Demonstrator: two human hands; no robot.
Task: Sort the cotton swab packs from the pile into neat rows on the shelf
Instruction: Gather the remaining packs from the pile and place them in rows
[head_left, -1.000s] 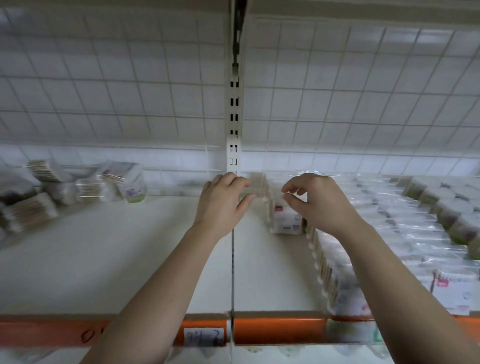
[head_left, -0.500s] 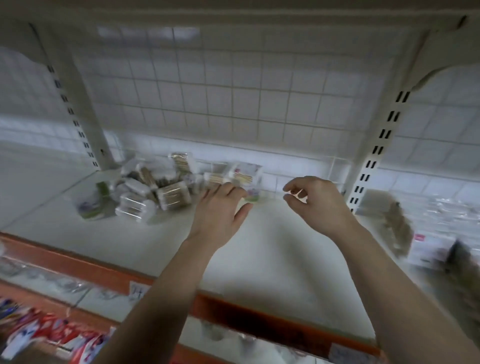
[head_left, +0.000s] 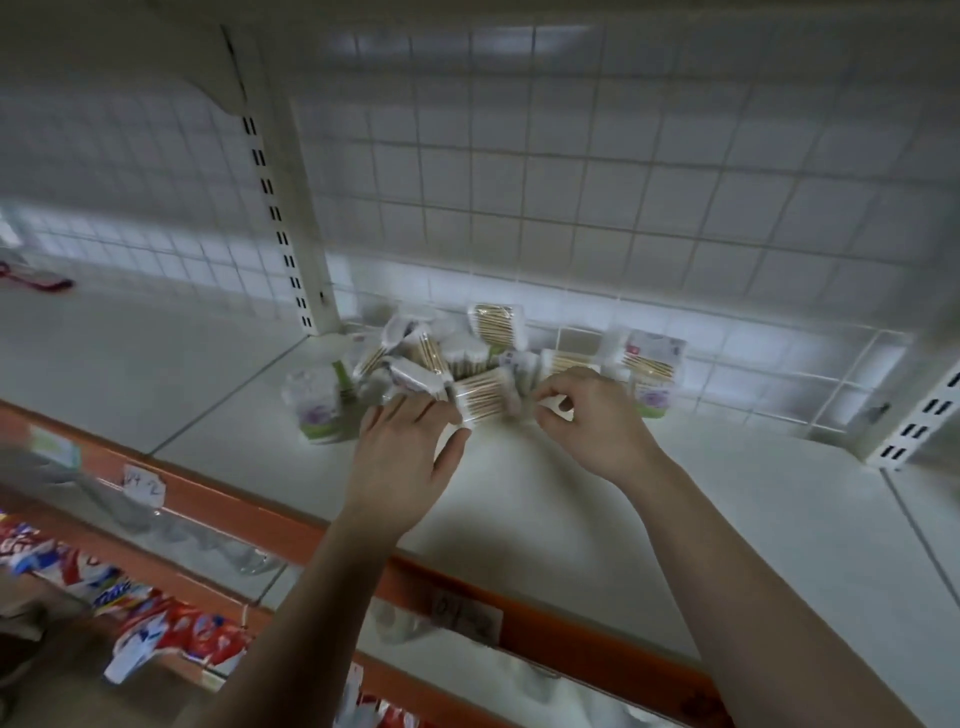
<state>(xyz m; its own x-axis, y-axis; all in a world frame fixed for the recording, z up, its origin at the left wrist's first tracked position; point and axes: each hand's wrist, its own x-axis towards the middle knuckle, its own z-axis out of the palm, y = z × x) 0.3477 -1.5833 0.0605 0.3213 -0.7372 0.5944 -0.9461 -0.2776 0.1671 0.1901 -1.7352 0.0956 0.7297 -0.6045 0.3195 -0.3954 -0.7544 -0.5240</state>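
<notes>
Far to my left a slotted white upright (head_left: 283, 228) rises from the back of the shelf (head_left: 597, 509), whose front edge is an orange strip (head_left: 244, 506) with paper tags. Just right of the upright, against the tiled back wall (head_left: 571, 171), lies the pile of cotton swab packs (head_left: 431, 353), jumbled at all angles; a green-trimmed pack (head_left: 314, 405) stands at its left edge. My left hand (head_left: 408, 452) reaches in palm down, fingers (head_left: 415, 408) spread wide and resting on the front of the pile, touching a pack but not closed on it. Between my hands lies a clear pack of wooden-stemmed swabs (head_left: 485, 397). My right hand (head_left: 587, 421) has its fingers (head_left: 553, 400) curled narrow, pinching at the right end of that pack; whether they truly grip it I cannot tell. Behind it stands another pack (head_left: 652, 369).
</notes>
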